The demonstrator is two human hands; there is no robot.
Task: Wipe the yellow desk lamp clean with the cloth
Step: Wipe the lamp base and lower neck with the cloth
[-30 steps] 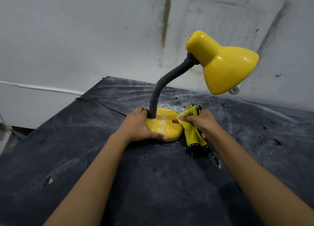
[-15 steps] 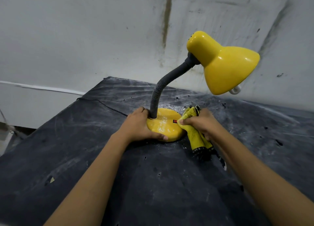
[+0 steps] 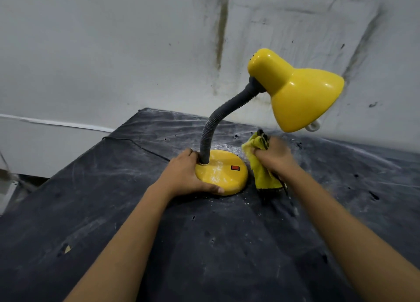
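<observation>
Looks like a rough workshop or utility room: bench (image 3: 45,211) wrapped in scuffed, dusty black sheeting (image 3: 227,245) (small holes in it), bare white wall (image 3: 113,52) behind its far edge, streaked with dark stains.

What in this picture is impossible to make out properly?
Head view:
- Inside of the shade: it faces away; only a white bit pokes out below its rim.
- The right hand and cloth: motion-blurred, so whether the cloth touches the lamp base is unclear.
- Left side of the base: covered by the left hand.
- The cord: reaches the table edge; its end is unseen.
</observation>
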